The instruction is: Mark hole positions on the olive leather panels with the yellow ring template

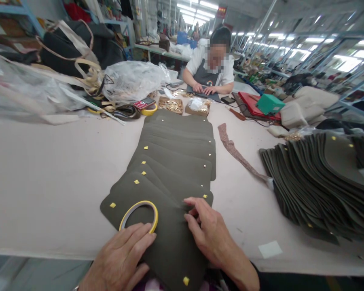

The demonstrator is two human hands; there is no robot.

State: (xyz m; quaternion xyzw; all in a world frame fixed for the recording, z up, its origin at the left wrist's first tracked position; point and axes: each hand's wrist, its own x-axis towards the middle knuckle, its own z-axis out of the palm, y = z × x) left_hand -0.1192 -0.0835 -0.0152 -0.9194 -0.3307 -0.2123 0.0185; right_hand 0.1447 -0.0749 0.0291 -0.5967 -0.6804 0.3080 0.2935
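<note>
My left hand (121, 256) grips the near edge of a roll of yellow tape (155, 210), with its fingers over the rim. The roll lies on or just above the front dark green panel (170, 246), a flat sheet with rounded corners. Above the same panel is my right hand (208, 226), its fingers bent and the index fingertip apart from the thumb. No object shows between them. Behind it, several more dark green panels (178, 151) overlap in a fanned row. Small yellow tape pieces (136, 182) mark their left edges, and small shiny dots show along the right.
A thick stack of dark panels (315, 190) sits at right, near a brown strip (239, 151). Boxes of gold-coloured metal parts (170, 106) stand beyond the row. Plastic bags (133, 81) crowd the back left. Across the table sits a co-worker (210, 68), hands on a dark piece.
</note>
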